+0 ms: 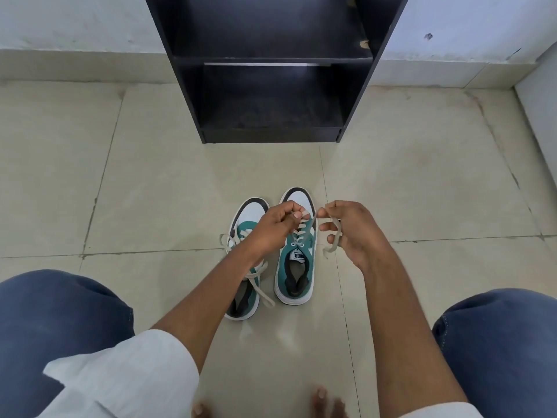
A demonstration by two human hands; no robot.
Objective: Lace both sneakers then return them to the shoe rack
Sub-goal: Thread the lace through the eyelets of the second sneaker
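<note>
- The shoe rack (355, 95) stands against the wall, its dark shelves bare in what shows; take it as the landmark. Both sneakers sit on the tiled floor (120, 191) in front of its base, toes toward it, side by side and just apart.
- The right-hand sneaker (297, 267), lying nearer the rack's right side, is the one in hand: its lace (333, 241) already crosses several eyelets up to the tongue.
- The left hand (272, 226) is closed in a pinch on one lace end, held above that shoe's forefoot on the rack side of the tongue.
- The right hand (351, 233) hangs just off the shoe's outer edge, thumb and forefinger closed on the other end, with the lace winding loosely over the lower fingers and its tail dangling.
- Judged from this, the step is evening and tightening the two ends before a knot. Draw both ends toward the rack with equal pull, so the crossings sit flat and the tongue stays centred.
- Free the winding from the right fingers before crossing the ends, or the knot may snag.
- The other sneaker (245, 267), on the rack's left side, is partly hidden by the left forearm; its lace (259, 285) lies loose over the collar, so it looks laced but untied, though I cannot be certain.
- Neither shoe is on the rack yet.
</note>
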